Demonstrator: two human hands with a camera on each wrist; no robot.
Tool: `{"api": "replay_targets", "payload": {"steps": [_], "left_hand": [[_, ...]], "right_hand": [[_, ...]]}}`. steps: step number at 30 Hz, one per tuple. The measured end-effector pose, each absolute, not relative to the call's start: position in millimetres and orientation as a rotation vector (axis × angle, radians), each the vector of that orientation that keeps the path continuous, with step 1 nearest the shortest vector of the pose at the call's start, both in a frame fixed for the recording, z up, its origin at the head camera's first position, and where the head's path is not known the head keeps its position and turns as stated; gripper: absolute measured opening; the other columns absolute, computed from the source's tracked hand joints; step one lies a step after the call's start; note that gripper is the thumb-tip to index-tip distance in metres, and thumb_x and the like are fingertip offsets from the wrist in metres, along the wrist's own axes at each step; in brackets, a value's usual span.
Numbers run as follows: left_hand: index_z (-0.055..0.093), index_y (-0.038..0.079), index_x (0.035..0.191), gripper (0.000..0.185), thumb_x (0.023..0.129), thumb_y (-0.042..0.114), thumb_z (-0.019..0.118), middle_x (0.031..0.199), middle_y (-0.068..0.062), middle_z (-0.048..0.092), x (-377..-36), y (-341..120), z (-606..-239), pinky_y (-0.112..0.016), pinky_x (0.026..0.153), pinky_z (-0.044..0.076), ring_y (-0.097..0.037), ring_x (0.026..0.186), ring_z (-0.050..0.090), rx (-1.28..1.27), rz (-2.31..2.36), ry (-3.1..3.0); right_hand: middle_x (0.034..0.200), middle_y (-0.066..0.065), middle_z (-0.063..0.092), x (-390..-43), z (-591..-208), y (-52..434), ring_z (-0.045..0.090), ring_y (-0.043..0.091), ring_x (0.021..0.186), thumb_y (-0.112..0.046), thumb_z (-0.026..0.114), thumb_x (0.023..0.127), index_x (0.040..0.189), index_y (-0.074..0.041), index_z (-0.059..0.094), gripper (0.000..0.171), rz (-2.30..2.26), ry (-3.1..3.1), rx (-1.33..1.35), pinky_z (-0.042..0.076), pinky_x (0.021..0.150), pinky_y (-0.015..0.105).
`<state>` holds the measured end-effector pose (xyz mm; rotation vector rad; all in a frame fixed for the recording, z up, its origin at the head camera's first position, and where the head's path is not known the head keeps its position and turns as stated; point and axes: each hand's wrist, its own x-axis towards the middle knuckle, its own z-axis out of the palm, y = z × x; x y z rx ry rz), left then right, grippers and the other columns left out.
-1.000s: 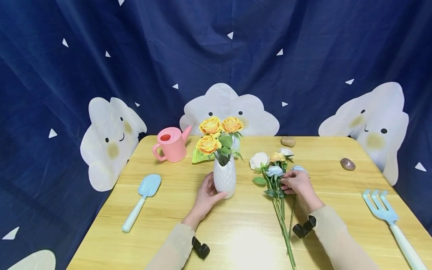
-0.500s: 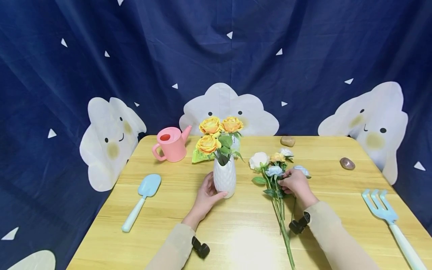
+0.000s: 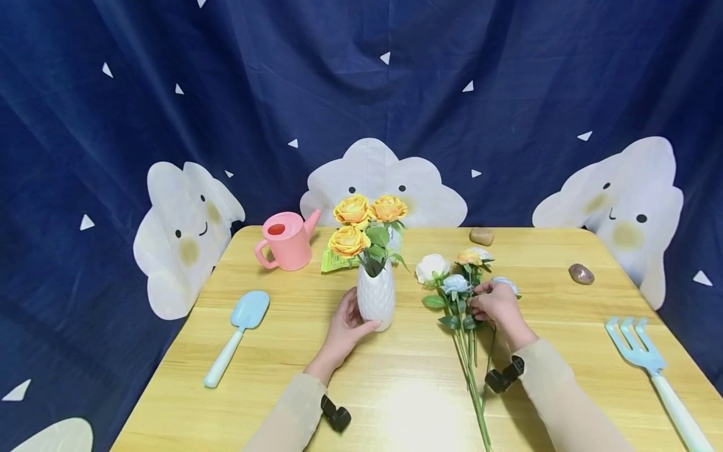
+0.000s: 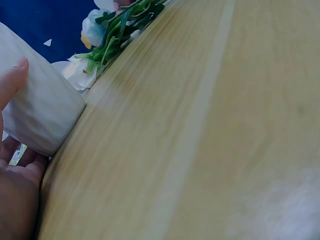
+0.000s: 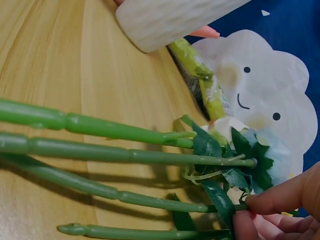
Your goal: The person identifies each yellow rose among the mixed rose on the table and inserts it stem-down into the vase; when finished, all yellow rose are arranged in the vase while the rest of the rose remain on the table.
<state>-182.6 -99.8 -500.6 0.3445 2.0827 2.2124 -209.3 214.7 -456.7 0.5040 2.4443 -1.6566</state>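
Note:
My left hand (image 3: 342, 329) grips the lower part of a white textured vase (image 3: 376, 298), thumb in front and fingers behind. The vase stands upright on the table, holding three yellow-orange roses (image 3: 350, 241). To its right lies a loose bunch of artificial flowers: a white one (image 3: 432, 269), a pale blue one (image 3: 455, 284), a yellow one (image 3: 470, 257) and others partly covered. My right hand (image 3: 497, 307) is at the bunch just under the blooms. In the right wrist view, its thumb (image 5: 280, 194) and forefinger pinch one green stem (image 5: 150, 201); which bloom it bears I cannot tell.
A pink watering can (image 3: 288, 243) and a green packet (image 3: 339, 260) stand behind the vase. A blue trowel (image 3: 248, 312) lies at left, a blue hand fork (image 3: 649, 361) at right. Two polished stones (image 3: 481, 236) lie toward the back right. A blue curtain (image 3: 508, 125) hangs behind.
Within the bunch, the yellow flower has shifted slightly back and right, and the blue one slightly left. My right hand moved left, then a little right. The left hand stays on the vase.

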Motion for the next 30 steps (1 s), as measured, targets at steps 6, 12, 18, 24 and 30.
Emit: {"api": "replay_targets", "payload": {"steps": [6, 12, 18, 24, 30], "left_hand": [[0.03, 0.008, 0.14, 0.078, 0.076, 0.002, 0.075, 0.142, -0.013, 0.04, -182.3, -99.9, -498.3, -0.039, 0.107, 0.028, -0.024, 0.13, 0.036, 0.35, 2.216, 2.08], [0.029, 0.007, 0.141, 0.08, 0.076, 0.002, 0.075, 0.143, -0.013, 0.039, -181.9, -99.8, -497.3, -0.039, 0.108, 0.028, -0.024, 0.131, 0.034, 0.346, 2.216, 2.078], [0.03, 0.008, 0.141, 0.08, 0.076, 0.004, 0.076, 0.142, -0.013, 0.039, -181.8, -100.9, -497.7, -0.039, 0.107, 0.029, -0.024, 0.13, 0.035, 0.339, 2.206, 2.087], [0.029, 0.008, 0.141, 0.082, 0.075, 0.005, 0.077, 0.143, -0.012, 0.039, -181.7, -100.9, -499.5, -0.038, 0.107, 0.03, -0.023, 0.13, 0.035, 0.331, 2.2, 2.087], [0.029, 0.008, 0.142, 0.082, 0.075, 0.005, 0.077, 0.144, -0.012, 0.038, -181.9, -100.8, -501.1, -0.038, 0.107, 0.029, -0.022, 0.131, 0.034, 0.326, 2.206, 2.074]], "right_hand": [[0.077, 0.012, 0.059, -209.2, -449.4, 221.3, 0.06, 0.017, 0.059, 0.007, 0.057, 0.083, 0.116, 0.014, 0.046, 0.036, -1.751, 2.448, 0.457, 0.056, 0.058, 0.032], [0.08, 0.012, 0.063, -206.7, -444.7, 232.7, 0.06, 0.016, 0.058, 0.006, 0.059, 0.083, 0.119, 0.014, 0.045, 0.04, -1.85, 2.428, 0.448, 0.055, 0.056, 0.03], [0.079, 0.003, 0.064, -203.5, -443.4, 247.4, 0.061, 0.014, 0.061, 0.004, 0.06, 0.084, 0.116, 0.01, 0.047, 0.036, -2.027, 2.361, 0.466, 0.055, 0.058, 0.029], [0.078, -0.002, 0.062, -194.6, -439.4, 260.8, 0.062, 0.013, 0.063, 0.003, 0.06, 0.086, 0.115, 0.006, 0.046, 0.032, -2.235, 2.247, 0.4, 0.056, 0.06, 0.027], [0.08, 0.0, 0.063, -192.5, -450.1, 280.8, 0.063, 0.014, 0.064, 0.003, 0.066, 0.082, 0.104, -0.005, 0.054, 0.026, -2.387, 2.131, 0.387, 0.056, 0.062, 0.028]]}}
